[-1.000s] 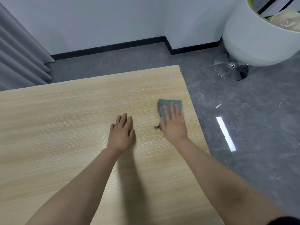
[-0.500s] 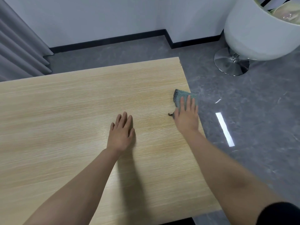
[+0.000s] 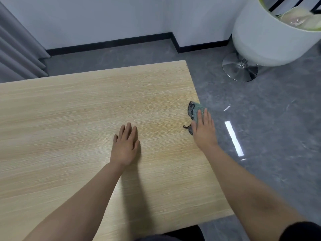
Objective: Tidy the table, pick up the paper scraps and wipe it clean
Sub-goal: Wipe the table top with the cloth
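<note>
A light wooden table (image 3: 69,119) fills the left and middle of the view. My right hand (image 3: 205,130) lies flat, fingers straight, on a teal-grey cloth (image 3: 194,109) at the table's right edge; the cloth's far end shows beyond the fingertips and part of it overhangs the edge. My left hand (image 3: 125,145) rests flat on the wood near the middle, fingers straight and together, holding nothing. No paper scraps show on the tabletop.
A white tub chair (image 3: 271,35) on a chrome disc base (image 3: 240,68) stands on the grey floor at the far right. Grey curtains (image 3: 15,49) hang at the far left. A bright light reflection (image 3: 233,138) lies on the floor beside the table.
My right hand has slid the cloth rightward from inside the tabletop to its right edge. My left hand has stayed in place. The camera shifted slightly.
</note>
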